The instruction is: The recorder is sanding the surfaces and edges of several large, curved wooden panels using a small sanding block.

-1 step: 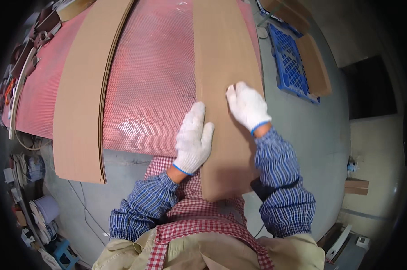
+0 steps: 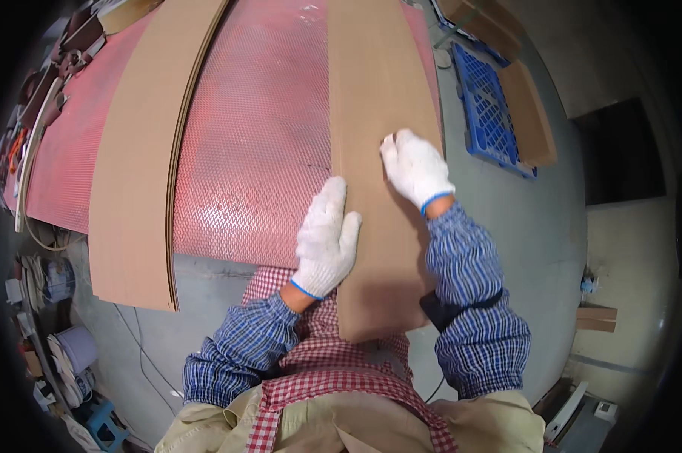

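Red-topped counter point(image 2: 254, 143), cardboard strip point(image 2: 371, 75) along its right side.
Stacked strips point(image 2: 133, 181) lie left of the left grip point(image 2: 324, 240), which rests flat at the cardboard strip's left edge, fingers together, thumb spread; cardboard strip extends right from there, passing beneath the right grip point(image 2: 419, 167), curled, pinching or not: cannot tell; blue pallet point(image 2: 488, 102) sits well right of that grip.

Head-worn fisheye view down over both hands point(image 2: 324, 240) point(image 2: 416, 170)
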Demonstrator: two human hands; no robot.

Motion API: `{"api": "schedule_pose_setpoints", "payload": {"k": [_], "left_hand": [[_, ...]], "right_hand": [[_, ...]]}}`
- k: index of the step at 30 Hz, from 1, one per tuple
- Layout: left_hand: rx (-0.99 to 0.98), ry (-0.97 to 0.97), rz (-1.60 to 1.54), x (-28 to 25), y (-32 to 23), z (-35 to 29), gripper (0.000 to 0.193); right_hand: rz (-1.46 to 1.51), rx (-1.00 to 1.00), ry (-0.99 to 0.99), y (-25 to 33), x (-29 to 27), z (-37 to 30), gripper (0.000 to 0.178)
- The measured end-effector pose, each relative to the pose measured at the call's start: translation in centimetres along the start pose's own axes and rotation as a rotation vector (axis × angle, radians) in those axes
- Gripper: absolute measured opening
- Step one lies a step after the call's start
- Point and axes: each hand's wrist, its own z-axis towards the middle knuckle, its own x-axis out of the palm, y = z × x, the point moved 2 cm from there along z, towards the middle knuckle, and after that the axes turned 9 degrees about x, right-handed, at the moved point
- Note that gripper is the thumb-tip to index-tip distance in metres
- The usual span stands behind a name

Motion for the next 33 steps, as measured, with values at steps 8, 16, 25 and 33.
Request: {"api": "schedule_pose_setpoints", "payload": {"k": [8, 16, 25, 33], "left_hand": [[-0.047, 0.047, 0.036, -0.3, -0.6, 0.1, 0.053], [0.02, 0.025, 0.03, 0.2, -0.3, 0.2, 0.053], [0.012, 0.03, 0.006, 0.5, 1.1, -0.1, 0.052], [0.031, 0.06, 0.004, 0.4, 1.7, 0.6, 0.053]], "right_hand": [[-0.079, 0.05, 0.038, 2.8, 0.0, 14.5, 0.039], [-0.074, 0.011, 0.101, 1.8, -0.3, 12.5, 0.04], [-0.005, 0.015, 0.12, -0.7, -1.2, -10.8, 0.033], [-0.086, 0.015, 0.22, -1.7, -3.5, -26.6, 0.03]]}}
